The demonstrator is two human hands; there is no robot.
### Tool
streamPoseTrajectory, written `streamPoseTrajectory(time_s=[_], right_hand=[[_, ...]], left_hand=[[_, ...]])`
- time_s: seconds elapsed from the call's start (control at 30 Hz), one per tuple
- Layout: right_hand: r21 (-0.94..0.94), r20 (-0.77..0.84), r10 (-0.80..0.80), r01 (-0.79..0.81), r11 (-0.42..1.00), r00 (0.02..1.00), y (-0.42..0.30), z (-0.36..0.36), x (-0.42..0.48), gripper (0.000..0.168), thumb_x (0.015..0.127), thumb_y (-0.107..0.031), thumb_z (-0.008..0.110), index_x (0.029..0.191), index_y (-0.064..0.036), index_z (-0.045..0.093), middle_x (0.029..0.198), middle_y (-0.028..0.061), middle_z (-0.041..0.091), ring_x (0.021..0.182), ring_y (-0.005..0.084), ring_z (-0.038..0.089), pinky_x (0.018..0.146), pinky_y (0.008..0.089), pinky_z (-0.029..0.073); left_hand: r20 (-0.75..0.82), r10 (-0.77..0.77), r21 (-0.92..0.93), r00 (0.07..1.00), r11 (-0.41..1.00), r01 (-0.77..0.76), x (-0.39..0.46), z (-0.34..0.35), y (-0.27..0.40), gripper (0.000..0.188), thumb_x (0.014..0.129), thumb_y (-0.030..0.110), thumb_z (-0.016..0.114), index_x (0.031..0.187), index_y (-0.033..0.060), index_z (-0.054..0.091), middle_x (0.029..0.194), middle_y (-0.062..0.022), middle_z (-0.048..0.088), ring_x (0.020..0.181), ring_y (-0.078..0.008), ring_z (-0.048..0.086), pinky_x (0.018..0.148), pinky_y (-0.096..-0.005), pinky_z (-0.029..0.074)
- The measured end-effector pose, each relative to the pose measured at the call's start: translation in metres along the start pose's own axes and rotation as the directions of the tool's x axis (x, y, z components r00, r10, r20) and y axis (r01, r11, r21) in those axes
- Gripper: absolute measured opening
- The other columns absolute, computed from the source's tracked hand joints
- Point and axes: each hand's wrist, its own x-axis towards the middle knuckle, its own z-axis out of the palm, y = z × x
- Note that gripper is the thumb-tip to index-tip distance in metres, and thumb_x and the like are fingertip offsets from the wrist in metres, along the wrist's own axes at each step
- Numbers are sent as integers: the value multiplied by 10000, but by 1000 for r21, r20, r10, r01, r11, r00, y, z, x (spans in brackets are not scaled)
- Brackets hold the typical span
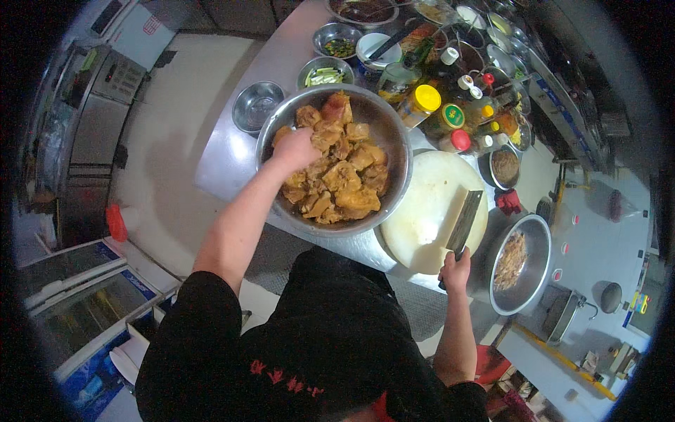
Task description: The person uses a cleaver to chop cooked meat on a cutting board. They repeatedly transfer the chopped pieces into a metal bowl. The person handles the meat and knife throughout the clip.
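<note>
A large stainless steel bowl (403, 184) full of browned chunks of cooked meat (343, 176) stands before me at the front of the steel table. My left hand (298, 150) reaches into the bowl's left side, its fingertips among the chunks; whether they grip one is hidden. To the right of the bowl lies a round, pale cutting board (416, 211). My right hand (456, 270) is closed around the handle of a cleaver (466, 221), its blade held upright over the board's right part.
A small metal bowl (257, 108) and a bowl of cut scallions (324, 76) stand behind left on the steel table (227, 153). Jars and bottles, one with a yellow lid (427, 98), crowd behind the board. A bowl of shredded food (546, 264) stands right, near a red cloth item (508, 202).
</note>
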Motion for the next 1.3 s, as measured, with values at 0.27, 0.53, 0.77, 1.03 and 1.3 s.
streamPoseTrajectory(time_s=[0.27, 0.53, 0.77, 1.03, 1.3], right_hand=[[4, -26, -17, 17, 1000, 1000, 7, -1, 2, 137, 1000, -89, 549, 1096, -91, 452, 633, 5, 470, 391, 131, 470, 338, 344, 416], [78, 14, -4, 3, 997, 1000, 0, -10, -5, 162, 1007, -100, 569, 1159, -72, 519, 673, 7, 526, 472, 109, 522, 402, 324, 436], [218, 104, -49, 25, 976, 993, 39, -33, 23, 164, 1012, -116, 586, 1160, -70, 529, 704, 20, 549, 471, 132, 512, 413, 336, 436], [518, 422, 40, -277, 809, 906, 27, -93, -2, 428, 1040, -115, 580, 1454, -69, 477, 777, 58, 579, 538, 164, 564, 467, 323, 498], [384, 459, 113, -311, 869, 881, 46, -104, -7, 440, 1108, -208, 520, 1524, -105, 420, 781, 23, 526, 533, 119, 518, 425, 306, 466]], left_hand=[[402, 94, -767, 911, 577, 279, 30, -52, -29, 434, 849, 167, 722, 1232, -35, 706, 1179, -148, 757, 998, -256, 740, 938, -419, 601], [374, 333, -926, 866, 78, 370, -17, -48, 78, 500, 984, 82, 693, 1454, -11, 552, 1329, -146, 700, 1177, -258, 710, 1058, -440, 575], [510, 230, -860, 829, 108, 499, -58, 145, 235, 551, 904, -40, 682, 1437, -42, 540, 1330, -174, 682, 1207, -297, 694, 1047, -448, 578], [200, 88, -692, 976, 718, 78, -79, 258, 215, 673, 929, 121, 728, 1530, -42, 472, 1418, -203, 629, 1258, -295, 649, 1068, -394, 536], [-106, 428, -131, 897, 889, -440, -116, 230, 224, 739, 879, 230, 812, 1540, 99, 509, 1603, -169, 466, 1484, -355, 451, 1234, -489, 387]])
